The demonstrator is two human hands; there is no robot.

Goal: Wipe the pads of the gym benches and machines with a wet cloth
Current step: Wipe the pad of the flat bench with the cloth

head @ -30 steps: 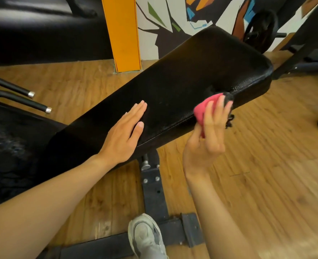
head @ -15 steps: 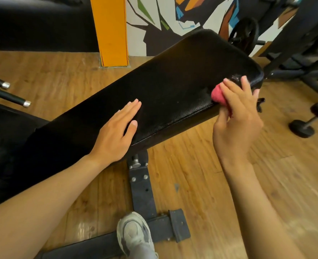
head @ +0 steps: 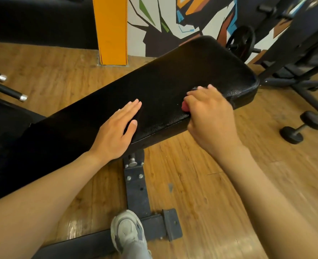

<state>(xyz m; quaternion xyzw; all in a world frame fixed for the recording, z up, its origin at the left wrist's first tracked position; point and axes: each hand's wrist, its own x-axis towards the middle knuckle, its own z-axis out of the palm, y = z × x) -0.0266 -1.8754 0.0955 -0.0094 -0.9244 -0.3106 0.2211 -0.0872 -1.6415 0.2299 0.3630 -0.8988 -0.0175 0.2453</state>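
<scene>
While my left hand lies flat, fingers straight, on the pad, my right hand curls round the cloth at the pad's near edge, mid-frame. The pad's long axis runs from lower left up to its rounded end at upper right.

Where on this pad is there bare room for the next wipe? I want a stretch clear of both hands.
Free: the bench pad from the right hand to its far rounded end, and the narrow strip between both hands. Crowded: the near edge, where the left hand lies flat and the cloth is gripped.

Prob. a gym: padded bench, dumbbell, weight plate.
</scene>
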